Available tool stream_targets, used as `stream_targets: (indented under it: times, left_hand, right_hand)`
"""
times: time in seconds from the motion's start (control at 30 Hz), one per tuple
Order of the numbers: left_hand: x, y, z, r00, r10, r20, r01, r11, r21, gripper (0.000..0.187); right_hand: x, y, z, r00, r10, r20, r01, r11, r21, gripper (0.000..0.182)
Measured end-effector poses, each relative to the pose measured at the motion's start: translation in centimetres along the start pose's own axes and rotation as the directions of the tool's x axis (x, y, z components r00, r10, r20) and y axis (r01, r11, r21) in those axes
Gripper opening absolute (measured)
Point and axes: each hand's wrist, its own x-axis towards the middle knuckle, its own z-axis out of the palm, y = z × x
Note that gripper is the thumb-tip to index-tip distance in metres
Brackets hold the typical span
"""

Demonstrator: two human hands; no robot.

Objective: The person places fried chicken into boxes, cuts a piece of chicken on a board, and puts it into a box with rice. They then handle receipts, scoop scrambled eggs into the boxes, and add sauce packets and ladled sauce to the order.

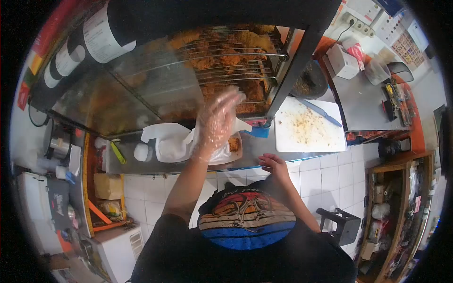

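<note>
My left hand [220,118], in a thin see-through plastic glove, is raised over a white takeaway box [221,157] at the front of the warming cabinet. Its fingers are stretched out toward the cabinet's racks, slightly blurred, with nothing visible in them. A brown fried piece [234,144] lies in that box, partly hidden by the hand. To the left stands a second open takeaway box [172,148] with something white inside. My right hand [273,165] is bare and hangs at the counter's front edge, fingers loosely apart and holding nothing. Fried chicken pieces [236,59] fill the wire racks.
A white cutting board [309,137] with crumbs and a blue-grey knife [321,112] lies on the right. A green-handled tool [118,153] rests at the counter's left end. The cabinet's dark post [289,70] rises beside the racks. A black stool [339,224] stands on the floor.
</note>
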Motion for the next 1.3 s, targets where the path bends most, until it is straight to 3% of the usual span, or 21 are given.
stream_targets:
  times: [0.1,0.2,0.3,0.33,0.4,0.5,0.53,0.63,0.7,0.73,0.83,0.87,0.93,0.97,1.03,1.17,1.3]
  left_hand:
    - [4.6,1.0,-0.5,0.99,0.105,-0.096,-0.1,0.994,0.049,0.038]
    - [9.3,2.6,-1.6,0.967,0.209,-0.147,-0.176,0.961,0.213,0.036]
    - [13.0,0.5,-0.8,0.961,0.213,-0.179,-0.06,0.787,0.613,0.022]
    - [14.2,-0.6,-0.9,0.995,0.098,-0.005,-0.063,0.68,0.73,0.021]
    - [15.7,-3.1,-1.8,0.94,-0.211,0.268,-0.159,0.423,0.892,0.018]
    - [15.3,-5.8,-2.9,0.96,0.177,0.217,-0.275,0.444,0.853,0.017]
    - [15.0,-3.6,-3.8,0.982,0.069,0.178,-0.19,0.432,0.882,0.019]
    - [14.9,-7.6,-4.9,0.998,-0.022,-0.05,0.054,0.586,0.808,0.027]
    - [15.9,-9.9,-6.4,0.939,-0.339,-0.059,0.238,0.514,0.824,0.042]
    - [16.7,-10.5,-7.3,0.91,-0.414,-0.012,0.237,0.495,0.836,0.045]
    - [17.2,-12.1,-8.7,0.909,-0.4,0.115,0.083,0.445,0.892,0.061]
    - [14.6,-17.5,-9.7,0.969,-0.196,0.149,-0.058,0.407,0.912,0.068]
    - [14.5,-17.1,-10.1,0.976,-0.186,0.117,-0.013,0.485,0.874,0.076]
    - [17.3,-10.8,-9.8,0.919,-0.387,0.076,0.18,0.583,0.793,0.077]
    - [18.7,-8.0,-9.9,0.827,-0.562,0.032,0.388,0.61,0.691,0.076]
    - [18.2,-7.4,-10.9,0.891,-0.446,-0.083,0.385,0.647,0.658,0.068]
    - [17.3,-8.3,-11.0,0.781,-0.6,-0.175,0.593,0.622,0.511,0.053]
  right_hand:
    - [-0.7,-0.8,0.2,1.0,-0.011,-0.01,0.011,1.0,0.022,0.034]
    - [-1.1,-1.2,-0.2,1.0,-0.007,-0.026,0.008,1.0,0.028,0.035]
    - [-1.5,-0.8,-0.8,0.998,-0.016,-0.053,0.018,0.999,0.045,0.034]
    - [-1.3,-0.6,-1.1,0.998,-0.02,-0.063,0.024,0.998,0.055,0.034]
    - [-1.1,-0.2,-1.7,0.997,-0.026,-0.075,0.032,0.996,0.082,0.034]
    - [-1.1,-0.5,-2.4,0.995,-0.047,-0.092,0.057,0.992,0.115,0.034]
    - [-1.8,-1.1,-2.2,0.993,-0.055,-0.108,0.068,0.991,0.116,0.034]
    - [-2.2,-0.9,-3.6,0.99,-0.043,-0.131,0.059,0.991,0.121,0.038]
    - [-2.3,-0.2,-4.9,0.987,-0.031,-0.156,0.049,0.992,0.114,0.037]
    - [-2.2,0.3,-5.5,0.987,-0.025,-0.16,0.046,0.99,0.133,0.037]
    - [-1.5,1.6,-6.6,0.987,-0.007,-0.16,0.036,0.984,0.175,0.035]
    - [-1.3,1.9,-6.8,0.987,-0.001,-0.158,0.031,0.982,0.188,0.035]
    - [-0.9,1.8,-7.1,0.989,-0.005,-0.146,0.033,0.981,0.191,0.034]
    - [-0.7,1.8,-7.1,0.991,-0.011,-0.136,0.037,0.982,0.186,0.033]
    - [-0.5,1.2,-6.7,0.991,-0.025,-0.128,0.046,0.985,0.167,0.031]
    - [-0.8,-0.1,-5.9,0.991,-0.029,-0.134,0.047,0.989,0.138,0.029]
    - [-0.5,-0.1,-6.1,0.992,-0.029,-0.125,0.048,0.988,0.148,0.03]
